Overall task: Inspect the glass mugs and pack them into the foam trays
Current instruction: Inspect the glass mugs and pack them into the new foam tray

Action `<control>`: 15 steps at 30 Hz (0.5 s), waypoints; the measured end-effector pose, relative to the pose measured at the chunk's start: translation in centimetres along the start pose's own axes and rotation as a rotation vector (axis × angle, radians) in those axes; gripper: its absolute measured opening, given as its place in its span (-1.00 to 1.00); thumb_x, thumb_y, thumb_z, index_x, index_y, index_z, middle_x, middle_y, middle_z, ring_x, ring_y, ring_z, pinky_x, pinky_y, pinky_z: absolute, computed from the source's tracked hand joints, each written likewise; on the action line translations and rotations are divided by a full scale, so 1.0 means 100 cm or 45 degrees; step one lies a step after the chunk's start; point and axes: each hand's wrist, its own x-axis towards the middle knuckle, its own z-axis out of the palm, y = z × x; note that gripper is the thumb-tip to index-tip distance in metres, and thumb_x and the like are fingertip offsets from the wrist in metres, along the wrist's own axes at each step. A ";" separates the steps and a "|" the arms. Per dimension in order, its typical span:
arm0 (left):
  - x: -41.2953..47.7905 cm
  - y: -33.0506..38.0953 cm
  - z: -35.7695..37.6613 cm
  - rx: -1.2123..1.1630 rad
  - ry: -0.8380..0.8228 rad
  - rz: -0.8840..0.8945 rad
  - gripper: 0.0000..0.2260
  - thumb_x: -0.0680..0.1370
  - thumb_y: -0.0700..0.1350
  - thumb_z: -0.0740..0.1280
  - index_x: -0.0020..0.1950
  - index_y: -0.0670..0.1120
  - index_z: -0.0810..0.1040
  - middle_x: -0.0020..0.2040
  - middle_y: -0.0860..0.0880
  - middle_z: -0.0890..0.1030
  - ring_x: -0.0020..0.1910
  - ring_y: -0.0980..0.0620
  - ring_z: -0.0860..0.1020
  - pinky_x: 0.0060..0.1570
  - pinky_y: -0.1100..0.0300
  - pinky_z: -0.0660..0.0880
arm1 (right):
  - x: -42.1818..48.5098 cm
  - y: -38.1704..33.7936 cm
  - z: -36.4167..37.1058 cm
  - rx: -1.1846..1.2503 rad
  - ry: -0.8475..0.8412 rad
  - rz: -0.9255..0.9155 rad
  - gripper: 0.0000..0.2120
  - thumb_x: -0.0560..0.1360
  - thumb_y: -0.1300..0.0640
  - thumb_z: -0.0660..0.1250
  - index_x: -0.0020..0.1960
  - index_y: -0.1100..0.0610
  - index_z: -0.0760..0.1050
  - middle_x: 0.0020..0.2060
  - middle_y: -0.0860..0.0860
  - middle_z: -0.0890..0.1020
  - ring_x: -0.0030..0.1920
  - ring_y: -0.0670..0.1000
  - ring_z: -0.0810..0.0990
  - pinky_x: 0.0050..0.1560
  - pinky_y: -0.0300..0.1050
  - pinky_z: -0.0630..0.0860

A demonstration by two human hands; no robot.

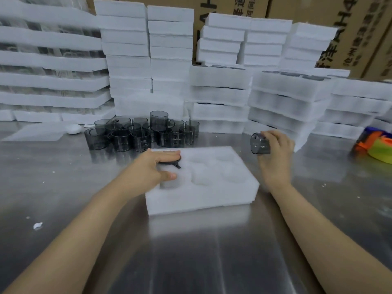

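Observation:
A white foam tray (212, 196) with several round pockets lies in the middle of the steel table. A smoky glass mug (172, 161) sits sunk in the tray's far-left pocket, and my left hand (154, 168) lies on top of it with fingers fairly straight, pressing its rim. My right hand (275, 155) hovers to the right of the tray and grips a second smoky mug (259, 144), tilted on its side. A cluster of several more smoky mugs (142, 132) stands behind the tray, one stacked on top.
Tall stacks of white foam trays (220, 92) line the back of the table, with cardboard boxes (360, 28) behind. A colourful object (377, 145) lies at the right edge. A small white oval item (73, 128) and foam crumbs lie on the left.

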 end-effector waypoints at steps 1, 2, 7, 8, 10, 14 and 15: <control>0.000 0.000 0.000 -0.010 -0.003 -0.002 -0.54 0.41 -0.28 0.49 0.28 -0.02 0.56 0.25 0.23 0.50 0.26 0.32 0.42 0.35 0.36 0.22 | -0.001 0.002 -0.006 -0.106 -0.030 -0.108 -0.45 0.23 0.56 0.32 0.19 0.29 0.53 0.16 0.19 0.53 0.18 0.24 0.37 0.22 -0.03 0.37; 0.000 -0.001 0.000 -0.014 -0.005 -0.006 -0.55 0.41 -0.28 0.49 0.27 -0.02 0.56 0.25 0.23 0.50 0.25 0.33 0.42 0.36 0.35 0.23 | -0.002 0.003 -0.010 -0.187 -0.054 -0.203 -0.48 0.23 0.57 0.32 0.16 0.29 0.55 0.15 0.21 0.54 0.17 0.22 0.35 0.16 0.08 0.42; 0.002 -0.003 0.000 -0.031 0.001 -0.027 -0.55 0.41 -0.30 0.49 0.26 -0.02 0.58 0.26 0.21 0.51 0.27 0.28 0.44 0.37 0.29 0.27 | -0.002 -0.006 -0.004 -0.309 -0.085 -0.518 -0.65 0.37 0.40 0.21 0.11 0.26 0.57 0.12 0.19 0.57 0.17 0.17 0.36 -0.03 0.11 0.47; 0.002 -0.003 0.000 -0.034 -0.004 -0.027 -0.55 0.41 -0.30 0.49 0.26 -0.02 0.58 0.25 0.21 0.51 0.27 0.27 0.44 0.39 0.26 0.27 | -0.002 -0.007 -0.001 -0.270 -0.075 -0.483 -0.63 0.35 0.44 0.24 0.12 0.26 0.56 0.13 0.19 0.57 0.17 0.16 0.36 -0.02 0.10 0.48; 0.003 -0.003 0.000 -0.003 -0.012 -0.009 -0.56 0.41 -0.28 0.50 0.25 -0.02 0.58 0.26 0.20 0.52 0.28 0.26 0.44 0.40 0.24 0.27 | -0.001 -0.009 0.003 -0.078 -0.055 -0.291 -0.54 0.29 0.51 0.30 0.16 0.25 0.53 0.16 0.15 0.53 0.19 0.13 0.38 0.05 0.08 0.49; 0.003 -0.001 -0.002 0.153 0.016 0.056 -0.59 0.42 -0.21 0.50 0.24 0.04 0.59 0.22 0.29 0.51 0.23 0.36 0.41 0.48 0.22 0.12 | 0.008 -0.016 -0.004 0.375 -0.060 -0.042 -0.50 0.34 0.43 0.43 0.22 0.19 0.41 0.20 0.00 0.42 0.19 -0.10 0.41 0.16 -0.13 0.46; 0.002 -0.001 -0.001 0.199 0.027 0.085 -0.60 0.43 -0.20 0.49 0.24 0.06 0.59 0.17 0.37 0.49 0.22 0.41 0.38 0.51 0.18 0.02 | 0.010 -0.022 -0.007 0.467 -0.085 0.027 -0.47 0.34 0.40 0.46 0.24 0.17 0.40 0.19 -0.04 0.42 0.15 -0.19 0.42 0.14 -0.23 0.47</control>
